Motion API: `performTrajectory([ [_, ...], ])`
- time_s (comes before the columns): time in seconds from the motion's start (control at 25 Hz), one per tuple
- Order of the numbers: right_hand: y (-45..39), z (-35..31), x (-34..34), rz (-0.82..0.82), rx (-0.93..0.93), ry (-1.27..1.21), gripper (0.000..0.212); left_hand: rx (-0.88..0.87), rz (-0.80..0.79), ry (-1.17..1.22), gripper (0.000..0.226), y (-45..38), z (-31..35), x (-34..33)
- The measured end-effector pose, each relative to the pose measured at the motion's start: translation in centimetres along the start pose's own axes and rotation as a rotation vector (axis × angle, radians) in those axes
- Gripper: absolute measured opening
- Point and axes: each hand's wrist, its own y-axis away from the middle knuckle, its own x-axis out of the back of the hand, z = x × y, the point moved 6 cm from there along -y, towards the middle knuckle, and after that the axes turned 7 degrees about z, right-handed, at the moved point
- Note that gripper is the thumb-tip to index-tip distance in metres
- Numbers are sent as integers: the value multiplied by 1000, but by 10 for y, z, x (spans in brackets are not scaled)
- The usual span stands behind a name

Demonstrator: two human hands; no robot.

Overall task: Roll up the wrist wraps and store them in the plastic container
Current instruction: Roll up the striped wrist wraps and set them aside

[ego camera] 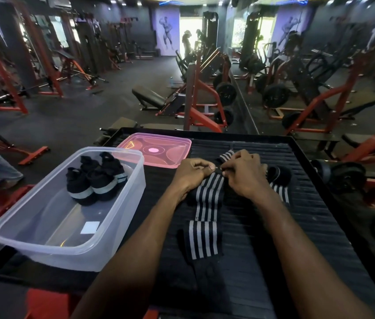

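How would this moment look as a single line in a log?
step: rolling | both hands pinch far end of striped wrap | rolled wraps in clear container | pink lid off, behind it

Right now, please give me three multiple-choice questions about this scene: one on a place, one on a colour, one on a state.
1. Where does the pink lid lie?
A. on the container
B. behind the container, on the mat
C. on the floor

2. What colour are the stripes on the wrist wrap being handled?
A. grey
B. red
C. yellow

3. How is the plastic container?
A. closed
B. open, empty
C. open, holding rolled wraps

Answers: 1 B, it rests flat beyond the container's far corner. 2 A, grey on black. 3 C, dark rolls sit at its far end.
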Motion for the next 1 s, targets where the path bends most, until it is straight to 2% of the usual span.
performTrajectory([
  [0.08,1,-6,-4,15,71,-6,20,20,-3,6,8,-2,0,1],
  [0.16,1,-9,-6,15,96,-202,19,10,5,26,8,-2,3,3],
  [0.28,-2,-4,-2,32,-26,-443,14,2,7,34,9,-1,8,4],
  [0.44,-6,7,7,130,-100,-584,9,-59,-114,36,16,4,16,-7],
  [0.6,-5,8,3,67,-161,-798,9,-66,-141,53,15,5,16,-11],
  [0.72,-4,8,2,93,-157,-846,5,-91,-131,75,18,7,18,-9],
  [0.84,-2,9,2,132,-177,-868,5,-158,-19,54,14,6,23,-2],
  [1.0,-2,9,0,169,-135,-897,10,-104,12,31,8,2,19,1],
])
